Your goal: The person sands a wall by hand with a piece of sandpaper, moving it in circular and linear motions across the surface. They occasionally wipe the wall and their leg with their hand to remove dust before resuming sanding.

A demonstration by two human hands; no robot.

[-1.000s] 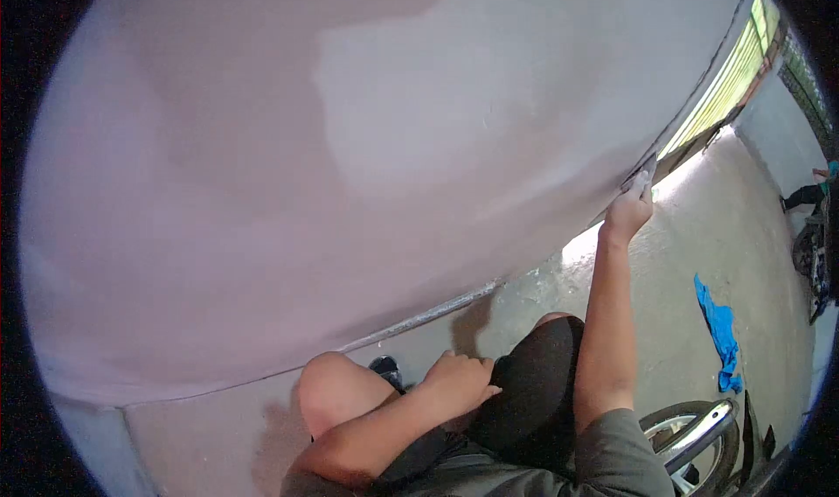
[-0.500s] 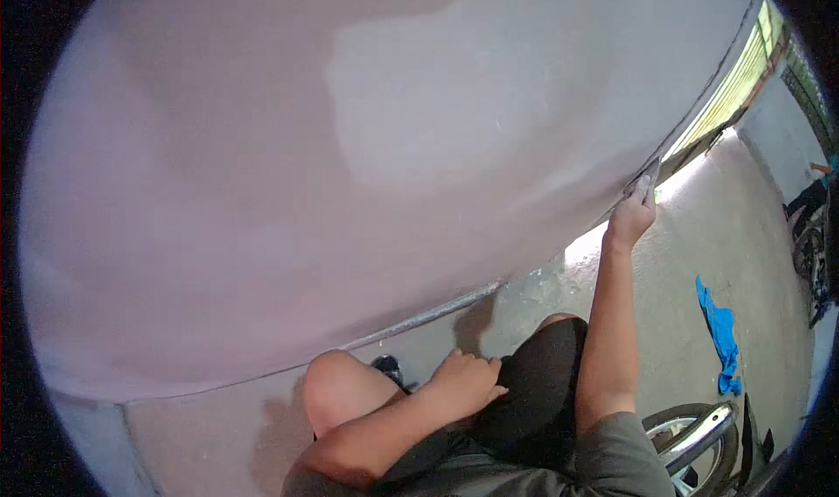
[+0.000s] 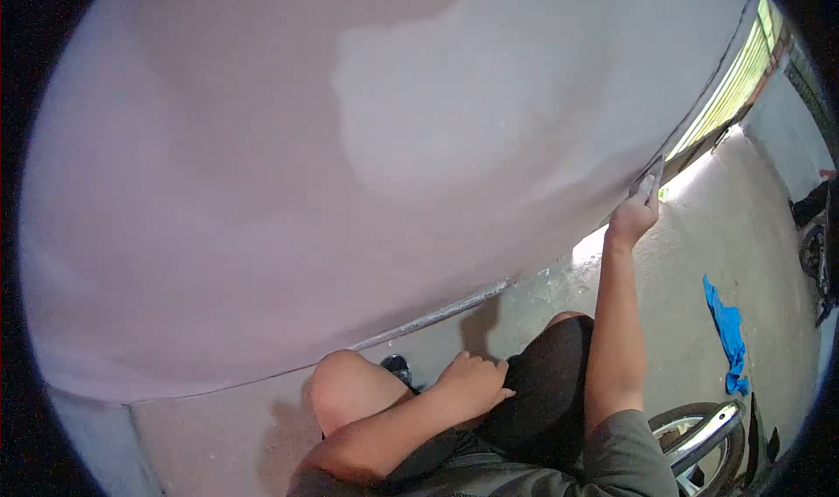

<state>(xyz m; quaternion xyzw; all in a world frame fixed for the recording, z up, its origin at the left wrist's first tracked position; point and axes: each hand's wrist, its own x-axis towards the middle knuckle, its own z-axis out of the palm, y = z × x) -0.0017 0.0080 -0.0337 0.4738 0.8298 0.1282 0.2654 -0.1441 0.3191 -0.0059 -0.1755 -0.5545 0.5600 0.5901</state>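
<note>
My right hand [image 3: 636,215] reaches out to the right edge of a large pale wall [image 3: 454,113]. Its fingers are closed around a thin, flat grey piece [image 3: 657,170], held against the wall's corner; its exact kind does not show. A lighter patch with an uneven border covers part of the wall's surface. Lower down, my left hand [image 3: 474,386] rests by my thigh in dark shorts. It holds nothing, and its fingers are loosely apart.
A blue cloth [image 3: 727,335] lies on the grey floor [image 3: 682,261] to the right. Below it is a wheel with a silver fork leg [image 3: 706,436]. Bright light enters through an opening with yellowish slats [image 3: 730,86]. Dark items [image 3: 814,244] stand at the far right.
The whole view has shifted slightly to the right. My right hand stays at the wall's edge with the flat grey piece, and my left hand keeps its place by my thigh.
</note>
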